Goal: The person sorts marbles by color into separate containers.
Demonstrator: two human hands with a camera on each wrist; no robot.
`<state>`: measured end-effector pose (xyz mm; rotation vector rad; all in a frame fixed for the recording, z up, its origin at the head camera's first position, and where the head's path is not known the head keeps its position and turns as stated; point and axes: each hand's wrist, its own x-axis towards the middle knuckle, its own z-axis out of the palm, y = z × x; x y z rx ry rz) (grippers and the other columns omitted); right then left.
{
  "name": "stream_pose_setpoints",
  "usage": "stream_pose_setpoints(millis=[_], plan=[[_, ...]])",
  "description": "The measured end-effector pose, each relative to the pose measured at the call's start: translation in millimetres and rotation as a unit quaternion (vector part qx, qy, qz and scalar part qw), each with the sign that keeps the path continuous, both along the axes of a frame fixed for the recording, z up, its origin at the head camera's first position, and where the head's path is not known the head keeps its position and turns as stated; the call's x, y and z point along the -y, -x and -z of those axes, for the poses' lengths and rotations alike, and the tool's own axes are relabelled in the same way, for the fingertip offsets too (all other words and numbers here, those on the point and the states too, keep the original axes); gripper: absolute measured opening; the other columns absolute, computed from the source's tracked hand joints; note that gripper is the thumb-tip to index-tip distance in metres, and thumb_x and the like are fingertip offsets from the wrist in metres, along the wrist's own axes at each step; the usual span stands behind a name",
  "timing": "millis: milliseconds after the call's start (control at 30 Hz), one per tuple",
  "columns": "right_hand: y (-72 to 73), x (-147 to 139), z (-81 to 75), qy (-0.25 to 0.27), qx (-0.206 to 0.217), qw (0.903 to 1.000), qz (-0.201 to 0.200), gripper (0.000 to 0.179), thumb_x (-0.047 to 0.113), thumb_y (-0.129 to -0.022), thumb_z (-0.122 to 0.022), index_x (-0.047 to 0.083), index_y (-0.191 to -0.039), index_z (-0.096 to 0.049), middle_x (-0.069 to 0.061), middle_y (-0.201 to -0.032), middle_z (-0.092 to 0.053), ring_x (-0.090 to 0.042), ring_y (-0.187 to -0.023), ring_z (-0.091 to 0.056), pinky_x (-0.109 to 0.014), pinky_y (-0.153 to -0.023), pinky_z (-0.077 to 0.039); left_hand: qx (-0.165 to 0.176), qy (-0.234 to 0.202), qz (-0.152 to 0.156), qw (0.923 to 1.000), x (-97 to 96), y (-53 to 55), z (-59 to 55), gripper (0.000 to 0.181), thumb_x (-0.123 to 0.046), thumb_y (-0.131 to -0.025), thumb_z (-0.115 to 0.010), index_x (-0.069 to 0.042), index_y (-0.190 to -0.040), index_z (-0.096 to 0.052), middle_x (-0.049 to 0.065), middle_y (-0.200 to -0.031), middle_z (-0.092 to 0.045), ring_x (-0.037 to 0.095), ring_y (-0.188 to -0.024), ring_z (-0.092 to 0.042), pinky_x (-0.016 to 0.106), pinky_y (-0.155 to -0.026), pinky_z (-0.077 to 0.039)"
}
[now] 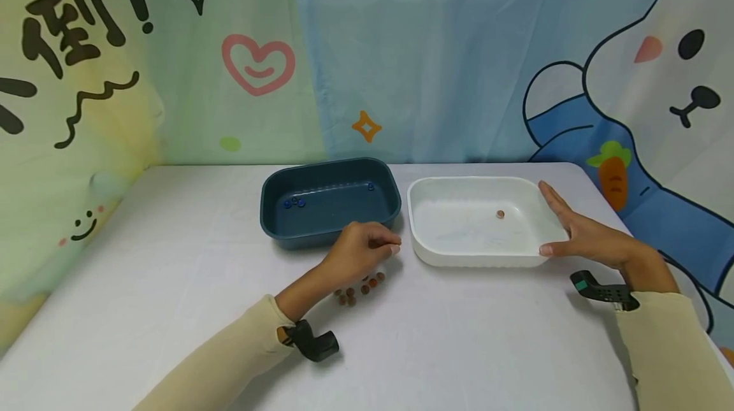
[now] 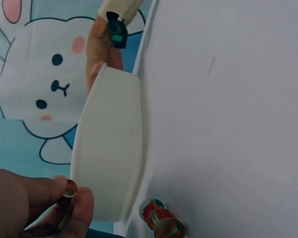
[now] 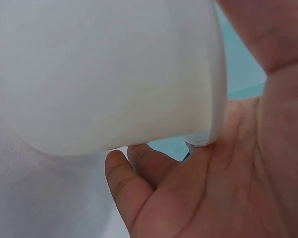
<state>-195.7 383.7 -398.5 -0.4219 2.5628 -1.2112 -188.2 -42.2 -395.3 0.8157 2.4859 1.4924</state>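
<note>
Left wrist view gives me what head view barely does: left hand [image 1: 360, 248] pinching a red marble [image 2: 70, 188] near the white tray [image 1: 476, 260]. Right hand [image 1: 596, 239] spread wide against tray's end. White tabletop [image 1: 459, 341], cartoon-print curtain [image 1: 459, 67] behind.

Two hands [image 1: 358, 250], two trays [image 1: 487, 260], four blue marbles [image 1: 301, 203]; of red marbles [image 1: 373, 283], one in a tray, one held, at least seven on the worktop [image 1: 459, 334].
</note>
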Motion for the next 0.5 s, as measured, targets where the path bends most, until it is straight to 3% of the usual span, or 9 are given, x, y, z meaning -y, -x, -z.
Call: stream_pose_setpoints(millis=[433,500], plan=[[-0.2,-0.9,-0.5,-0.006,0.002,1.0000,0.001,0.118,0.018,-0.082,-0.076,0.044,-0.150,0.017,0.008,-0.156,0.028,-0.048,-0.141,0.016,-0.082,-0.086,-0.013,0.013,-0.054,-0.020,0.9983,-19.7,5.3,-7.2,0.016,-0.004,-0.091,-0.068,-0.001,-0.106,-0.074,0.003,-0.102,-0.069,0.010,-0.090,-0.063,0.021,-0.073,-0.052],[-0.5,-0.1,-0.8,-0.003,0.003,1.0000,0.001,0.118,0.017,-0.082,-0.076,0.044,-0.150,0.017,0.007,-0.156,0.028,-0.048,-0.140,0.016,-0.082,-0.086,-0.012,0.019,-0.063,-0.024,0.9976,-22.3,2.7,-13.3,0.016,-0.002,-0.091,-0.067,0.000,-0.105,-0.074,0.006,-0.101,-0.069,0.012,-0.088,-0.063,0.021,-0.072,-0.052]])
